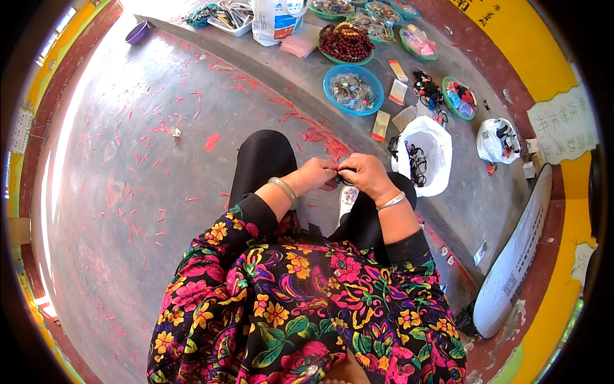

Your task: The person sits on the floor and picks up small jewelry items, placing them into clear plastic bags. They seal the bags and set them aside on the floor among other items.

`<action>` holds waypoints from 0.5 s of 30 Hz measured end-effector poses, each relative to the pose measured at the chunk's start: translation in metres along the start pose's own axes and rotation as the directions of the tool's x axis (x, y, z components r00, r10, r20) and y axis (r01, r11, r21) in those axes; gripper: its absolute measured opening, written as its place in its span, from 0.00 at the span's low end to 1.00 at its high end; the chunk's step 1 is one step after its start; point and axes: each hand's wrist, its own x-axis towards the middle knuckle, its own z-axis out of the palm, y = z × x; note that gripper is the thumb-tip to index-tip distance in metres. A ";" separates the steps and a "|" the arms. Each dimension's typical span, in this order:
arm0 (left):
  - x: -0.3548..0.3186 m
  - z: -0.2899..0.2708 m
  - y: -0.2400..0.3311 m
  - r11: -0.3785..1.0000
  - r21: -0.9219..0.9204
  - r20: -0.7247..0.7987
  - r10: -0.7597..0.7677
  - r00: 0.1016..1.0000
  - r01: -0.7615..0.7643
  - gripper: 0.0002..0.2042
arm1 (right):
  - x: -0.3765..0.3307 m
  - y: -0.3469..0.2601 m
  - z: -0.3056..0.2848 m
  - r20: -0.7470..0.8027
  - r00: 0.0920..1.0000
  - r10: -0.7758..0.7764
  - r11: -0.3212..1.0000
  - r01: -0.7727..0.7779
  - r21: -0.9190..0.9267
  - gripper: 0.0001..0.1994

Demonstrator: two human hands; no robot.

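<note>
My left hand [313, 175] and my right hand [367, 174] meet above my knees, with fingertips pinched close together. Between them is a small dark cord-like piece [344, 181], mostly covered by the fingers, so its exact kind does not show. A pale bangle [283, 192] circles my left wrist, and a silver bracelet [391, 201] sits on my right. To the right of my right hand stands an open white bag [438, 157] with black corded pieces [417, 165] inside.
Red paper scraps [323, 137] litter the floor along a low concrete step [256, 61]. On the step stand a blue basin [328, 96] of small packets, a green basin of dark red beads [345, 43] and a white sack [275, 22]. A long white package [515, 269] leans at the right wall.
</note>
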 end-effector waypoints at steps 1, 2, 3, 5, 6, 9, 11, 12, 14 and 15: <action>0.001 -0.001 0.000 0.999 -0.033 0.004 -0.013 1.000 0.014 0.12 | 0.000 0.001 0.000 0.002 1.000 0.015 0.999 -0.015 0.037 0.06; 0.001 -0.001 0.000 0.998 -0.066 0.013 -0.015 1.000 0.015 0.12 | 0.000 0.001 0.000 0.005 1.000 0.030 0.997 -0.030 0.073 0.05; 0.001 -0.001 0.000 0.995 -0.099 0.022 -0.016 1.000 0.018 0.13 | 0.001 0.002 0.000 0.010 1.000 0.019 0.996 -0.020 0.089 0.05; 0.000 -0.001 0.002 0.988 -0.149 0.040 -0.023 0.999 0.029 0.13 | 0.001 0.004 -0.001 0.018 1.000 -0.003 0.993 0.001 0.122 0.05; -0.001 -0.001 0.004 0.985 -0.166 0.049 -0.030 0.998 0.038 0.13 | 0.001 0.004 -0.002 0.025 1.000 -0.009 0.994 0.007 0.109 0.05; -0.004 -0.001 0.006 0.994 -0.110 0.101 0.015 0.995 -0.004 0.13 | 0.002 0.004 -0.002 0.030 1.000 0.004 0.993 -0.008 0.116 0.05; -0.005 -0.001 0.005 0.997 -0.062 0.134 0.058 0.989 -0.050 0.14 | 0.002 0.003 -0.002 0.021 0.998 0.053 0.981 -0.056 0.184 0.06; -0.005 -0.001 0.002 0.996 -0.050 0.146 0.076 0.986 -0.069 0.14 | 0.002 0.003 -0.002 0.037 0.998 0.054 0.978 -0.060 0.198 0.06; -0.005 -0.002 0.002 0.996 -0.038 0.144 0.079 0.986 -0.075 0.14 | 0.003 0.005 -0.003 0.068 0.996 0.054 0.972 -0.068 0.224 0.08; -0.005 -0.002 0.002 0.997 -0.039 0.130 0.065 0.989 -0.060 0.13 | 0.002 0.007 -0.003 0.088 0.993 0.084 0.949 -0.107 0.295 0.10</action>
